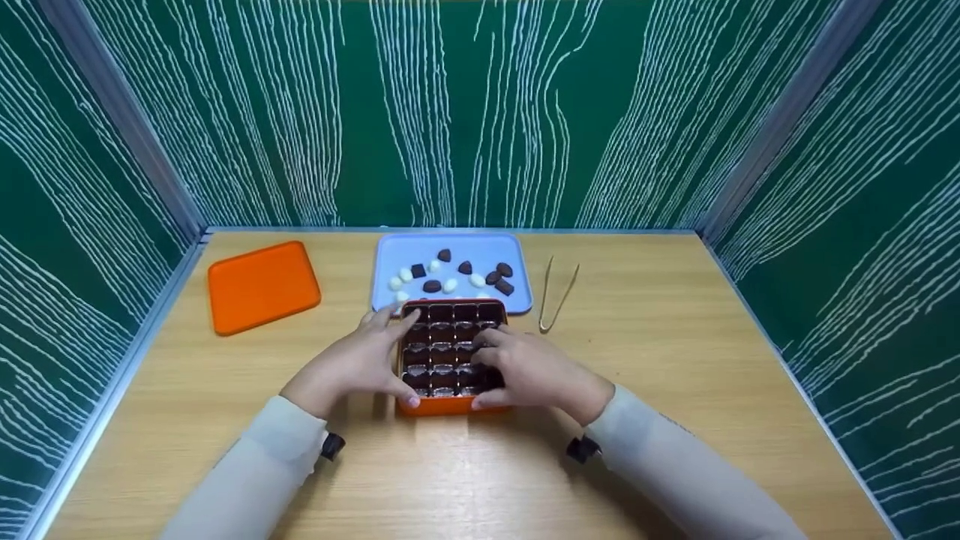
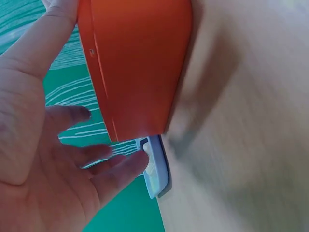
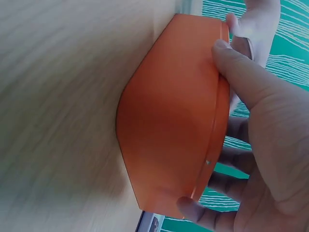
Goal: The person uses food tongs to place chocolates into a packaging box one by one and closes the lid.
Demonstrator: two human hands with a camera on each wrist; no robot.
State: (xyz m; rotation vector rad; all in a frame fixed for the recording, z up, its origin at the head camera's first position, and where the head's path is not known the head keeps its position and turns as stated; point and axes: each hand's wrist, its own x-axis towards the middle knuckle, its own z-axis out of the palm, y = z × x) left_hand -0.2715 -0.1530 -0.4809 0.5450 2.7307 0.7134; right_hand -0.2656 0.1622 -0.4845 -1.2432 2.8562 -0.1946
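Observation:
An orange box sits on the table in front of the person, with a dark brown insert of many small compartments in it. The left hand spreads over the box's left side, its thumb touching the front-left corner. In the left wrist view, the other fingers of the left hand reach forward beside the orange wall. The right hand lies over the right part of the insert, loosely bent fingers on the compartments. Its thumb rests on the front rim, as the right wrist view shows.
Behind the box stands a light blue tray with several brown and white chocolate-like pieces, partly hidden by the box. Metal tongs lie right of it. At the back left is an orange lid. Green walls surround the table.

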